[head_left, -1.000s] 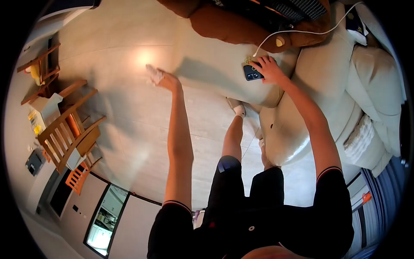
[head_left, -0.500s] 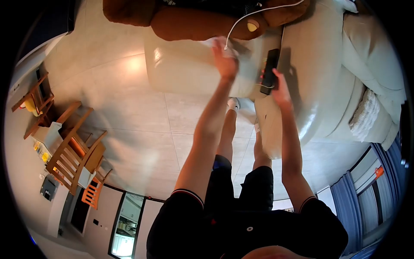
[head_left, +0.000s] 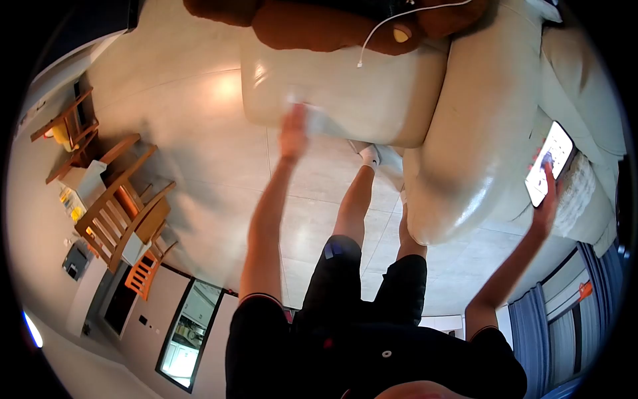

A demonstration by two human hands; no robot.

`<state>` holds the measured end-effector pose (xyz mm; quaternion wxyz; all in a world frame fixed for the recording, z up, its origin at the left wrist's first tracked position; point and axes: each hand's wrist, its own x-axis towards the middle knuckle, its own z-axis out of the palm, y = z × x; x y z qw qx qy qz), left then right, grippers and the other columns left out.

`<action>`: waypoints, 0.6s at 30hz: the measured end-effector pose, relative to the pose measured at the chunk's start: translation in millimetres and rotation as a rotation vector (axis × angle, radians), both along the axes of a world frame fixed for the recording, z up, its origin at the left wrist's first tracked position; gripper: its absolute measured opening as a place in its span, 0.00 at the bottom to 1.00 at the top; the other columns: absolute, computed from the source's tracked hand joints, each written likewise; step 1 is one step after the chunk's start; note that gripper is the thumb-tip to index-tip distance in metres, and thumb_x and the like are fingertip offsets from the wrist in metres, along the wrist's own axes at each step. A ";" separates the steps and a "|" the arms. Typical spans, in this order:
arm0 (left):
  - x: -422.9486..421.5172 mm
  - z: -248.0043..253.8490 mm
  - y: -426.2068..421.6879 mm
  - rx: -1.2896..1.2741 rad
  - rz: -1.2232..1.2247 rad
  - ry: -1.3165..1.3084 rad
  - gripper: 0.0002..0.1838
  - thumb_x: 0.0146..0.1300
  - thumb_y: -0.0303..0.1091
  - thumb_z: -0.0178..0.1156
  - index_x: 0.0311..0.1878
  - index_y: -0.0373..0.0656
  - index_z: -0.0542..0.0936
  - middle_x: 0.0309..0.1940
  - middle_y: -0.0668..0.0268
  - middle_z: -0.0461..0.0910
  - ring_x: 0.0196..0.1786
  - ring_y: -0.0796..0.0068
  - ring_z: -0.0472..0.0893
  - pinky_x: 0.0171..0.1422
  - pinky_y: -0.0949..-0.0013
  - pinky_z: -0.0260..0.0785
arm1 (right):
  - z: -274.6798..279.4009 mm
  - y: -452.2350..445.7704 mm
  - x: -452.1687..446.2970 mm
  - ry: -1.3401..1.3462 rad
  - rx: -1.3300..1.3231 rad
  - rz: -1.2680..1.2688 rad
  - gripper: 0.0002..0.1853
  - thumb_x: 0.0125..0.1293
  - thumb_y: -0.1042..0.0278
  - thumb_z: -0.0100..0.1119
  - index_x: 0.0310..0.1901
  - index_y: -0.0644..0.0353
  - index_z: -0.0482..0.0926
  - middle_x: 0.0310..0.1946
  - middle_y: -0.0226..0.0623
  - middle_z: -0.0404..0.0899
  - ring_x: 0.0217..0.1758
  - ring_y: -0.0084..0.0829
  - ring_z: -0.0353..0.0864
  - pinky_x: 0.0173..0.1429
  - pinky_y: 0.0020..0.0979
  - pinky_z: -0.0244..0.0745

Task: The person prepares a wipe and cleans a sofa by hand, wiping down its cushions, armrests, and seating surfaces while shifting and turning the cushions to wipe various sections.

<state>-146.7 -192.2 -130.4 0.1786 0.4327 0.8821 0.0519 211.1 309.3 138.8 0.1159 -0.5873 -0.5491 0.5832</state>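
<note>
My right hand [head_left: 547, 189] holds a smartphone [head_left: 553, 159] with its screen lit, out to the right over the sofa [head_left: 478, 133]. The fingers wrap round its edges. Motion smears my left hand [head_left: 293, 136], which is over the near left part of the beige ottoman-like seat [head_left: 345, 86]. It grips a white, cloth-like piece [head_left: 320, 121], too blurred to name exactly. A white charging cable [head_left: 379, 28] hangs across the brown plush [head_left: 319, 26], its free end lying above the seat. Neither hand touches the cable.
A fluffy white cushion [head_left: 577, 196] lies on the sofa at right. Wooden chairs [head_left: 109, 223] stand at the left by a table with items on it. Blue curtains [head_left: 531, 326] hang lower right. Below me is a tiled floor [head_left: 206, 159].
My right hand has carried the phone away to the right, and its lit screen now shows. My left hand has moved left and down from beside the cable's end, with the white piece.
</note>
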 end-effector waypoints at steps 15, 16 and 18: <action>71.1 -36.7 184.6 0.627 0.445 -0.223 0.32 0.67 0.33 0.55 0.76 0.46 0.65 0.77 0.65 0.63 0.79 0.64 0.60 0.82 0.52 0.44 | 7.8 31.4 -9.1 -0.583 0.625 0.063 0.32 0.63 0.47 0.71 0.58 0.66 0.80 0.48 0.35 0.83 0.49 0.28 0.79 0.57 0.28 0.71; 97.2 -36.5 187.8 0.487 0.240 -0.101 0.33 0.66 0.31 0.56 0.76 0.48 0.65 0.77 0.68 0.64 0.79 0.69 0.60 0.83 0.54 0.44 | 5.7 35.9 -8.3 -0.510 0.640 0.066 0.30 0.63 0.47 0.71 0.55 0.66 0.81 0.46 0.32 0.82 0.45 0.24 0.77 0.55 0.25 0.70; 129.8 -36.0 167.2 0.384 -0.197 0.006 0.34 0.62 0.29 0.57 0.75 0.52 0.67 0.77 0.73 0.64 0.79 0.77 0.60 0.83 0.55 0.43 | 10.2 32.6 -15.6 -0.533 0.630 0.092 0.30 0.64 0.47 0.71 0.56 0.66 0.81 0.46 0.33 0.82 0.46 0.24 0.77 0.56 0.25 0.70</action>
